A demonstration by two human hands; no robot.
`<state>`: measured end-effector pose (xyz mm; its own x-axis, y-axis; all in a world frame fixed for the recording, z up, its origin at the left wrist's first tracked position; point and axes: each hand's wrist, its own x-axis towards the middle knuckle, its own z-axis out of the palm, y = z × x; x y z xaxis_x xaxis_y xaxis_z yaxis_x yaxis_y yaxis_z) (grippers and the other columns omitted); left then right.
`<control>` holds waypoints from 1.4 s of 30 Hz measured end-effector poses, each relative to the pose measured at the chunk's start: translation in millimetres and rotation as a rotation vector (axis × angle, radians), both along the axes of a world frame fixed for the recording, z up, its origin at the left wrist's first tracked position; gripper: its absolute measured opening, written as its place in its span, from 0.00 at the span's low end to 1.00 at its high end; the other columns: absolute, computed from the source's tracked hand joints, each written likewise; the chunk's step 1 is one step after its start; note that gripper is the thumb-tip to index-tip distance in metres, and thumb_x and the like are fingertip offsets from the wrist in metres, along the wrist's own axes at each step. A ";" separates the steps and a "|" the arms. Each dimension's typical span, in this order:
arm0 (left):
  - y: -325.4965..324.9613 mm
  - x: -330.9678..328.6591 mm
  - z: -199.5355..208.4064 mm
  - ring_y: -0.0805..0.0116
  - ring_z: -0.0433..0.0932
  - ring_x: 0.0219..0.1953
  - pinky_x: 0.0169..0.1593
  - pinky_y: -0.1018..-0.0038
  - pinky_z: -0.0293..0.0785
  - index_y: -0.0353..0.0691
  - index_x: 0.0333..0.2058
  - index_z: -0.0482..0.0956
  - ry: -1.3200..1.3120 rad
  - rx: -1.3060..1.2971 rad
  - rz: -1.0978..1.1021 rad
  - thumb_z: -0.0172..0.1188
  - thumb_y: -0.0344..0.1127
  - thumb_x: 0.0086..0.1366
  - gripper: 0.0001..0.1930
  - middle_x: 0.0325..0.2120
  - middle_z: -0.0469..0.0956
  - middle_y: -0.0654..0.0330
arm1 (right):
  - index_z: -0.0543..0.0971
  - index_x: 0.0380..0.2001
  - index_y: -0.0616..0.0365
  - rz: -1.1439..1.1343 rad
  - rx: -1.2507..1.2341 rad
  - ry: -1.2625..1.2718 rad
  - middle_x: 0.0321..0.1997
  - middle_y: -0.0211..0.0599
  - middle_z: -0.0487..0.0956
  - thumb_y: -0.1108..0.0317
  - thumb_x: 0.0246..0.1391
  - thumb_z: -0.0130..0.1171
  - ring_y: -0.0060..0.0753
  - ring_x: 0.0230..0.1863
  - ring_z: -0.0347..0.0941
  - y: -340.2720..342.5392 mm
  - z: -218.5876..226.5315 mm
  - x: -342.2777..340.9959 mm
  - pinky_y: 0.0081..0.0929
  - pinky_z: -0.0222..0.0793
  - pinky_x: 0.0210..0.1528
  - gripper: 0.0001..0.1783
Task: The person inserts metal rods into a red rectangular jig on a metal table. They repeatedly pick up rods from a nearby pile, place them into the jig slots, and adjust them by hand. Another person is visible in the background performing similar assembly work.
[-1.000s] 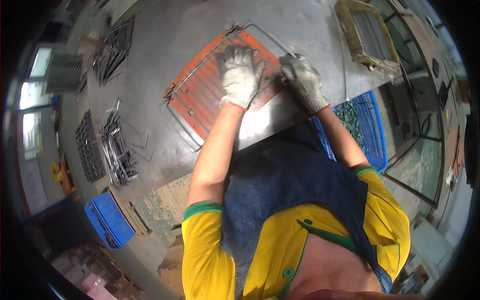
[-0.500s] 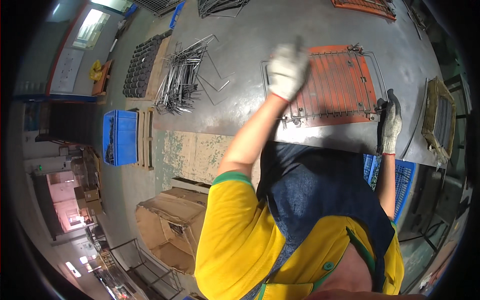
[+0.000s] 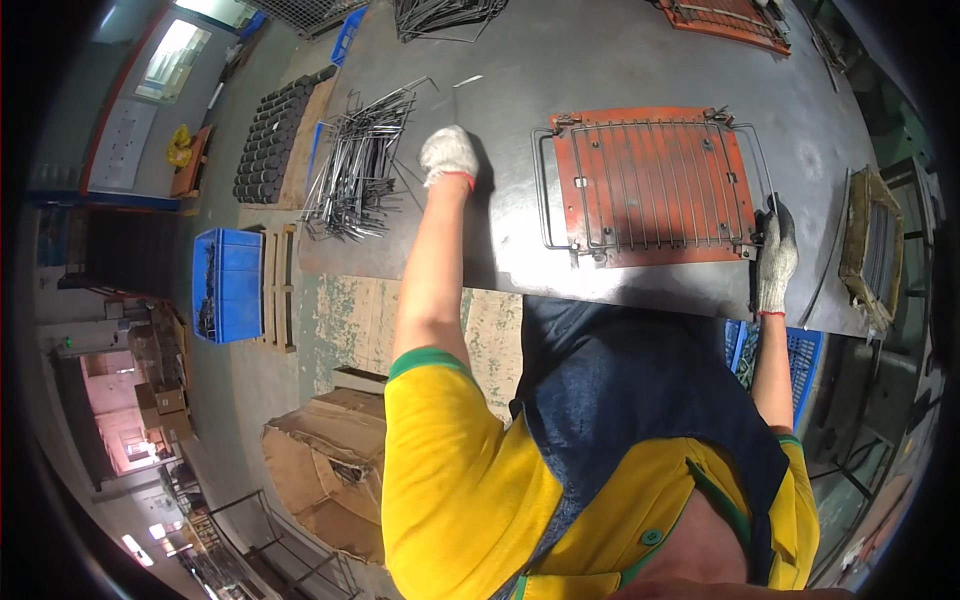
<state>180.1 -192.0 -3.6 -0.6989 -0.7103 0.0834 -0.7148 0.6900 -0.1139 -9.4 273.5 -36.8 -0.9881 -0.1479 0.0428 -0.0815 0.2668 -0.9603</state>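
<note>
Grey metal bench (image 3: 620,60) fills the upper frame. Our left hand (image 3: 449,155), fingers curled and holding nothing we can see, has moved from the orange jig (image 3: 655,180) toward loose wire rods (image 3: 355,165) upper left; our right hand (image 3: 775,258) now grips the wire rack (image 3: 650,185) at centre right.

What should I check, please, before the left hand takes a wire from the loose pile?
1. Left hand near the pile of loose wire pieces: ok, just beside it.
2. Left hand holding a wire: cannot tell.
3. Wire grid lying flat on the orange jig plate: ok.
4. Right hand at the jig's right edge: ok.
5. Bare metal table between pile and jig: ok.
</note>
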 end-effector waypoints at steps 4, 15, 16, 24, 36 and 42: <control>48.0 4.9 0.9 0.48 0.82 0.35 0.37 0.58 0.79 0.36 0.31 0.82 -0.008 0.061 -0.121 0.56 0.31 0.54 0.09 0.30 0.81 0.45 | 0.72 0.57 0.57 0.002 0.003 -0.001 0.47 0.39 0.79 0.64 0.63 0.50 0.25 0.43 0.77 -3.7 5.6 5.9 0.23 0.72 0.41 0.20; 179.2 89.4 15.2 0.45 0.80 0.26 0.28 0.54 0.75 0.27 0.56 0.64 -0.091 0.308 -0.005 0.38 0.40 0.71 0.23 0.24 0.79 0.42 | 0.71 0.57 0.60 -0.014 0.015 0.151 0.49 0.43 0.80 0.63 0.61 0.52 0.30 0.43 0.78 2.4 -6.7 11.3 0.26 0.71 0.46 0.23; 184.2 104.3 0.4 0.47 0.80 0.23 0.26 0.55 0.74 0.31 0.59 0.62 -0.047 0.291 0.093 0.42 0.43 0.70 0.25 0.22 0.79 0.44 | 0.72 0.57 0.59 -0.010 -0.020 0.048 0.48 0.43 0.80 0.63 0.60 0.52 0.31 0.42 0.78 -1.5 3.3 17.1 0.27 0.71 0.46 0.23; 221.1 144.3 -28.0 0.69 0.72 0.17 0.22 0.70 0.70 0.40 0.62 0.61 1.050 1.246 0.359 0.47 0.37 0.71 0.23 0.24 0.77 0.56 | 0.71 0.56 0.62 0.122 0.064 0.099 0.47 0.40 0.79 0.63 0.62 0.53 0.26 0.47 0.76 24.6 8.0 -4.0 0.24 0.72 0.46 0.21; 222.0 39.8 35.8 0.62 0.79 0.39 0.42 0.69 0.79 0.27 0.47 0.71 1.183 1.976 0.106 0.54 0.30 0.67 0.13 0.42 0.77 0.46 | 0.72 0.56 0.50 0.722 0.161 0.383 0.46 0.41 0.79 0.59 0.60 0.55 0.37 0.43 0.78 -77.8 83.6 124.8 0.32 0.74 0.46 0.22; 221.7 18.8 35.0 0.66 0.80 0.36 0.41 0.72 0.78 0.31 0.45 0.76 1.103 2.004 0.035 0.57 0.27 0.64 0.12 0.36 0.80 0.56 | 0.73 0.54 0.51 0.703 -0.214 -0.391 0.45 0.39 0.81 0.59 0.60 0.55 0.36 0.46 0.78 -94.2 101.7 130.8 0.33 0.75 0.46 0.20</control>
<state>198.9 29.7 31.4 -0.8863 -0.3581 -0.2938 -0.0081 -0.6222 0.7828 121.5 179.3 64.9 -0.6177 -0.7639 -0.1870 0.1893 0.0864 -0.9781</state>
